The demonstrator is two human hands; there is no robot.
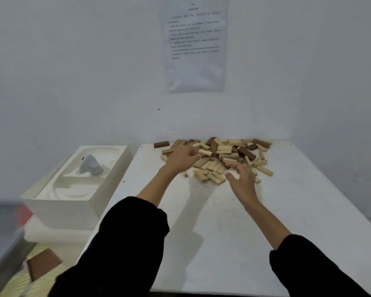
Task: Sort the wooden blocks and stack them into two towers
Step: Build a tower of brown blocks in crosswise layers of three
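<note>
Both hands are at the heap of wooden blocks (pixel 217 156) on the table (pixel 287 211), far side. Left hand (pixel 180 158) curls into the heap's left edge (gripping one? can't tell). Right hand (pixel 242 179) hovers with fingers spread, empty. The blocks look light, stiff and smooth, so pinch the long sides.

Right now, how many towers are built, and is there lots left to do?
None yet. All the wooden blocks, light and dark, lie mixed in one heap at the far end of the table; no tower stands. The left hand is on the heap's left side, whether gripping a block is unclear, and the right hand reaches open toward its near edge. Sorting and both stacks remain.
</note>
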